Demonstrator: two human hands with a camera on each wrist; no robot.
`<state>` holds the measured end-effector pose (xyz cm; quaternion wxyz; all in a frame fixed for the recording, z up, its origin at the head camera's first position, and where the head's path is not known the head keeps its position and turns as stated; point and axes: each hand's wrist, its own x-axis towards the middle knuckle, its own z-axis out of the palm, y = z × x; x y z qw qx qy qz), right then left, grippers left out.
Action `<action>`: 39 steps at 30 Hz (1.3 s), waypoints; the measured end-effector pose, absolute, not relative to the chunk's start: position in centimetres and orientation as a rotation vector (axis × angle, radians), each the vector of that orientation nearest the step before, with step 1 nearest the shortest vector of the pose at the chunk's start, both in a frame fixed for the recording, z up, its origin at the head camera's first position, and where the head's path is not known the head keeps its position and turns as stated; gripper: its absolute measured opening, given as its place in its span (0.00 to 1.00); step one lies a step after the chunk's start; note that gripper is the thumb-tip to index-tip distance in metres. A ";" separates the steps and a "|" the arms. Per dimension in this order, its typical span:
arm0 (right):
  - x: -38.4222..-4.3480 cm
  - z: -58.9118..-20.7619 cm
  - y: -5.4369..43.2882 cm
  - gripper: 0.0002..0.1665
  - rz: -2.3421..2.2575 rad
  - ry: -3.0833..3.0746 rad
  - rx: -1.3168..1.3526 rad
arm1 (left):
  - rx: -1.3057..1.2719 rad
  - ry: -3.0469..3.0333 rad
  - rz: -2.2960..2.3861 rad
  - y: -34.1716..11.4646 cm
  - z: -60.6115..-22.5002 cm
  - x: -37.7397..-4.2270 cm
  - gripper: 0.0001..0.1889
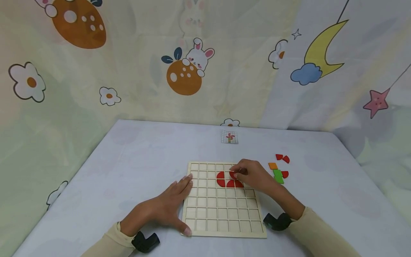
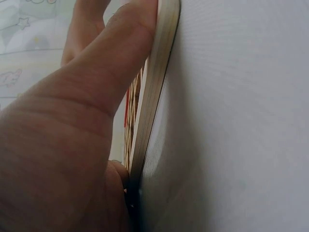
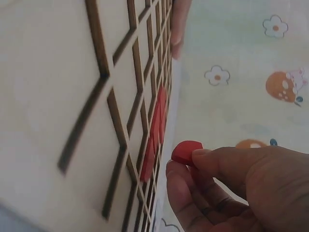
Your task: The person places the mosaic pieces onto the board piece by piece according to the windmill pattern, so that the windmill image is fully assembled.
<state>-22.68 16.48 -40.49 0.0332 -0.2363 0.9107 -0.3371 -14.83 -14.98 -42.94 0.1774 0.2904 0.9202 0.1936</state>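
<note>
A wooden grid board (image 1: 207,214) lies on the table, with several red quarter-circle pieces (image 1: 221,179) set in its upper squares. Between thumb and fingers, my right hand (image 1: 257,175) pinches another red quarter-circle piece (image 3: 186,152); the right wrist view shows it held just off the grid. My left hand (image 1: 168,203) rests along the board's left edge, its fingers extended and its thumb at the lower left corner. In the left wrist view the thumb (image 2: 130,38) touches the board's side (image 2: 157,87).
Right of the board lie an orange square (image 1: 273,166), green pieces (image 1: 278,176) and loose red pieces (image 1: 279,157). A small picture card (image 1: 229,136) showing a pinwheel on a grid lies behind the board. A patterned cloth (image 1: 138,71) hangs behind the table (image 1: 141,150).
</note>
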 end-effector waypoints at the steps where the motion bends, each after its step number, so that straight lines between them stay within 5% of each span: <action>1: -22.6 -40.5 16.2 0.11 -1.039 2.795 -0.740 | 0.821 2.605 0.545 -15.0 -43.0 -14.8 0.73; 39: -20.8 -40.9 10.7 0.06 -0.861 2.626 -1.034 | 0.801 2.593 0.560 -15.0 -42.7 -14.9 0.73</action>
